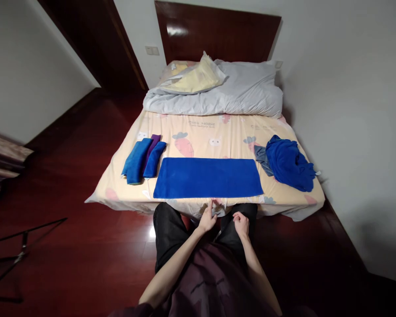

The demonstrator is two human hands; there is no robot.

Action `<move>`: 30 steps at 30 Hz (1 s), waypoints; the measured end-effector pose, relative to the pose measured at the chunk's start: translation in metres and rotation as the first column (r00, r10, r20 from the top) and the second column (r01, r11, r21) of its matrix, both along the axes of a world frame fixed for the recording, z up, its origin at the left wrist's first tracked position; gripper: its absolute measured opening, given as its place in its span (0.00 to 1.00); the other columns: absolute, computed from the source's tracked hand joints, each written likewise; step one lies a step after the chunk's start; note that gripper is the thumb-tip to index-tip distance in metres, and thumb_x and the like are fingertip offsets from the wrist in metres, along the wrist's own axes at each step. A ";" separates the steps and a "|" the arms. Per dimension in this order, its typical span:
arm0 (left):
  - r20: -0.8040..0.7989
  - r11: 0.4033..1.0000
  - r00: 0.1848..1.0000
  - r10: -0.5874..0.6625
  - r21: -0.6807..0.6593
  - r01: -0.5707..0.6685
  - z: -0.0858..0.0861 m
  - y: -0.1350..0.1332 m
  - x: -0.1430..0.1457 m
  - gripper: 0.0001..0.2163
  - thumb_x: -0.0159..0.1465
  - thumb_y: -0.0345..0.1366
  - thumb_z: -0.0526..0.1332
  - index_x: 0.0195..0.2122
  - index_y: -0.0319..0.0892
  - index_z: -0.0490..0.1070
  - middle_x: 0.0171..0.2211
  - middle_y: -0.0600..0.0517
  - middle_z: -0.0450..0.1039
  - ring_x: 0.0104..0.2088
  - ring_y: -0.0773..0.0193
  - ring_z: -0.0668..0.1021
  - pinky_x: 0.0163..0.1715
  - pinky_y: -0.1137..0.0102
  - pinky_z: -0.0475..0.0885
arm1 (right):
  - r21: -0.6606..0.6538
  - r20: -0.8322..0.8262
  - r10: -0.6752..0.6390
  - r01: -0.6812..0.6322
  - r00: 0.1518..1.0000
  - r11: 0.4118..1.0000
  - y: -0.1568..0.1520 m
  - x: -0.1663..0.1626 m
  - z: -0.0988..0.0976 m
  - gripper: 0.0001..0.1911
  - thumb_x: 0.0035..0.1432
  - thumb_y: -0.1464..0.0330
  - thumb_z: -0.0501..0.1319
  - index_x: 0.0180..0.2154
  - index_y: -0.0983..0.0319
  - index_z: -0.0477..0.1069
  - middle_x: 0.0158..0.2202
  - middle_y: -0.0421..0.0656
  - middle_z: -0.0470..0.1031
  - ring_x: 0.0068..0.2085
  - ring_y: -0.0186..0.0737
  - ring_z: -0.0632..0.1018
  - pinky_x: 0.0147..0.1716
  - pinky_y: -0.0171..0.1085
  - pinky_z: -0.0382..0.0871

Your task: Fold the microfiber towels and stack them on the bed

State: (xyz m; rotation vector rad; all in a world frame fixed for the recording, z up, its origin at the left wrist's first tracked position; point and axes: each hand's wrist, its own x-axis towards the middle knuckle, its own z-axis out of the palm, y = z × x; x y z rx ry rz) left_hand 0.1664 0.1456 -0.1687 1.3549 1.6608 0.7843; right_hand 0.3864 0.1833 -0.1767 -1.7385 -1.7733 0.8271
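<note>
A blue towel (208, 178) lies flat and spread lengthwise along the front edge of the bed. My left hand (207, 220) is just below the towel's near edge, index finger stretched forward and thumb apart, holding nothing. Over my right thigh, my right hand (241, 224) has its fingers curled in, with nothing visible in them. To the left of the flat towel are several rolled or folded towels, among them a blue one (140, 161) and a purple one (151, 152). A heaped blue towel (288, 165) lies on the right, partly over a grey-blue cloth (263, 159).
The bed (231, 136) wears a carrot-print sheet. A grey quilt (251, 88) and a pale yellow bundle (201, 77) lie near the dark headboard (218, 31). Black stand legs (20, 255) are on the floor at left. A wall runs close along the bed's right side.
</note>
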 end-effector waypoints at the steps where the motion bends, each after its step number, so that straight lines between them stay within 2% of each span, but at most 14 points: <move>1: 0.011 1.000 1.000 0.003 -0.009 -0.003 -0.003 0.002 0.000 0.43 0.62 0.35 0.58 0.75 0.31 0.37 0.67 0.32 0.64 0.65 0.47 0.70 0.67 0.53 0.62 | -0.004 -0.002 0.001 -0.001 1.000 1.000 0.000 0.000 0.000 0.18 0.55 0.68 0.49 0.31 0.57 0.79 0.27 0.42 0.81 0.30 0.45 0.80 0.35 0.37 0.68; 5: 0.089 0.999 0.996 0.018 -0.037 -0.015 -0.016 0.006 -0.001 0.45 0.62 0.34 0.58 0.76 0.32 0.33 0.67 0.33 0.64 0.65 0.49 0.71 0.65 0.53 0.64 | -0.010 0.003 0.004 -0.004 1.000 1.000 0.000 -0.001 0.000 0.18 0.55 0.68 0.49 0.31 0.57 0.79 0.28 0.42 0.82 0.32 0.45 0.81 0.36 0.38 0.68; 10: 0.134 0.996 0.987 0.087 0.019 -0.091 -0.027 0.018 -0.011 0.48 0.60 0.33 0.60 0.76 0.33 0.32 0.70 0.33 0.58 0.63 0.50 0.72 0.65 0.56 0.63 | -0.016 0.015 0.005 -0.004 1.000 1.000 0.000 -0.002 0.002 0.19 0.54 0.69 0.49 0.32 0.57 0.79 0.28 0.42 0.82 0.32 0.45 0.81 0.36 0.38 0.69; 15: 0.154 0.995 0.983 0.097 -0.019 -0.095 -0.027 0.033 -0.016 0.50 0.60 0.34 0.61 0.76 0.38 0.29 0.61 0.39 0.72 0.55 0.53 0.78 0.60 0.56 0.69 | -0.031 0.034 0.025 -0.024 0.999 0.999 -0.001 -0.002 0.006 0.19 0.55 0.69 0.48 0.33 0.57 0.79 0.29 0.41 0.83 0.34 0.44 0.82 0.38 0.37 0.70; 20: 0.085 0.997 0.994 0.067 0.025 -0.070 -0.025 0.037 -0.005 0.50 0.58 0.31 0.62 0.77 0.42 0.31 0.62 0.41 0.71 0.51 0.56 0.78 0.58 0.58 0.70 | -0.059 0.086 0.052 -0.047 0.995 0.997 0.000 -0.003 0.008 0.19 0.55 0.71 0.49 0.33 0.56 0.79 0.30 0.40 0.83 0.35 0.44 0.83 0.38 0.36 0.70; 25: 0.022 0.983 0.983 0.181 -0.015 -0.181 -0.027 0.039 -0.001 0.47 0.60 0.32 0.59 0.76 0.36 0.31 0.53 0.42 0.77 0.46 0.54 0.80 0.53 0.60 0.71 | -0.074 0.121 0.063 -0.054 0.991 0.996 0.000 -0.005 0.010 0.19 0.56 0.72 0.49 0.34 0.54 0.79 0.30 0.39 0.83 0.36 0.44 0.84 0.37 0.36 0.71; 30: -0.022 0.993 0.993 0.115 0.042 -0.114 -0.031 0.035 -0.009 0.48 0.58 0.33 0.58 0.76 0.38 0.31 0.59 0.41 0.74 0.50 0.53 0.79 0.55 0.60 0.71 | -0.080 0.159 0.084 -0.072 0.984 0.994 0.000 -0.006 0.011 0.19 0.56 0.74 0.50 0.34 0.53 0.79 0.31 0.38 0.84 0.36 0.44 0.84 0.38 0.36 0.72</move>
